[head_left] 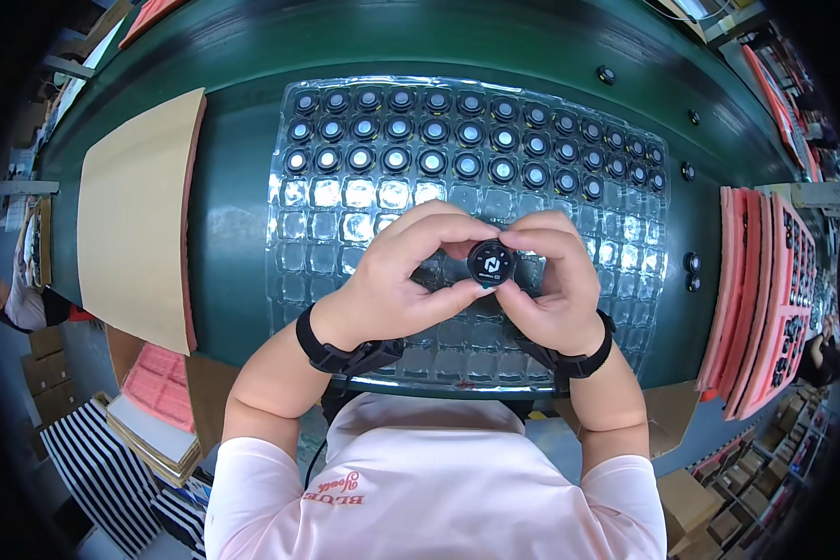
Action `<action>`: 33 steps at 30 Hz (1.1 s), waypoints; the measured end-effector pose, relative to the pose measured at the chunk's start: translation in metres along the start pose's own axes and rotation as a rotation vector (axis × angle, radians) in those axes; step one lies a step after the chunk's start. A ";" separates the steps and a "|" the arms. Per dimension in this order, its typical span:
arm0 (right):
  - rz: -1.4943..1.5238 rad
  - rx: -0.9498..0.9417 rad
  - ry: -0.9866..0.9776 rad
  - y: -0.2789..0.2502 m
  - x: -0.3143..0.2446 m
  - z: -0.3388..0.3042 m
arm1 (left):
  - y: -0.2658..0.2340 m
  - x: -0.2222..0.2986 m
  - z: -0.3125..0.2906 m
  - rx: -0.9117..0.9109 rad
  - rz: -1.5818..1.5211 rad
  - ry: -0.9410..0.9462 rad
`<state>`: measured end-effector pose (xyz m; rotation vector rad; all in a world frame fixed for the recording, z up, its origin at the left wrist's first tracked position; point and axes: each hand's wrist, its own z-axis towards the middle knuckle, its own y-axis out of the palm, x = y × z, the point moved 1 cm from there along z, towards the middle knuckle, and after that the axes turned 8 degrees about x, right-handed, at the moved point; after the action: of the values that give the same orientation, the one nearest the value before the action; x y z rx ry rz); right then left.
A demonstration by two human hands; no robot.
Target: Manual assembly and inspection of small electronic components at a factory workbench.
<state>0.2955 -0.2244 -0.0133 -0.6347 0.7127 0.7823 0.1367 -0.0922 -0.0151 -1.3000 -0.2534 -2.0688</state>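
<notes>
A small round black part (491,262) with a white mark on its face is held between both hands above a clear plastic tray (616,271). My left hand (397,275) pinches its left side with thumb and fingers. Its right side is gripped by my right hand (555,280). The tray's far rows hold several identical round black parts (434,131); its near pockets are bare. Both wrists wear black straps.
The tray lies on a dark green bench (233,215). A brown cardboard sheet (135,215) lies at the left. Pink foam trays (765,299) with parts stand at the right. Loose black parts (693,271) sit near the tray's right edge. Cardboard boxes sit below.
</notes>
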 end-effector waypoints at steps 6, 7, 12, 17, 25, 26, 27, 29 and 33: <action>0.067 -0.008 0.041 0.001 0.001 0.000 | -0.001 0.001 0.001 0.024 0.022 0.023; 0.099 0.003 0.064 0.001 0.002 -0.001 | -0.001 0.000 0.000 0.032 0.019 0.023; 0.108 -0.013 0.085 0.001 0.002 -0.003 | -0.002 0.000 0.000 0.037 0.038 0.022; 0.107 -0.037 0.078 0.000 0.002 -0.001 | -0.002 0.001 0.000 0.033 0.032 0.020; 0.070 -0.077 0.128 -0.002 0.002 0.000 | 0.000 0.001 -0.001 0.026 0.036 0.014; 0.070 -0.076 0.127 -0.001 0.002 0.000 | -0.001 0.001 -0.001 0.026 0.037 0.015; 0.072 -0.055 0.147 0.000 0.001 -0.001 | -0.003 0.001 -0.001 0.003 0.051 0.032; 0.074 -0.033 0.168 0.001 0.001 -0.001 | -0.002 0.001 -0.001 -0.021 0.065 0.049; 0.040 -0.019 0.092 0.000 -0.001 0.001 | -0.001 0.003 0.001 0.037 -0.055 0.044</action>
<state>0.2956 -0.2236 -0.0121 -0.6787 0.8049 0.8015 0.1361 -0.0921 -0.0121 -1.2363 -0.3096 -2.1264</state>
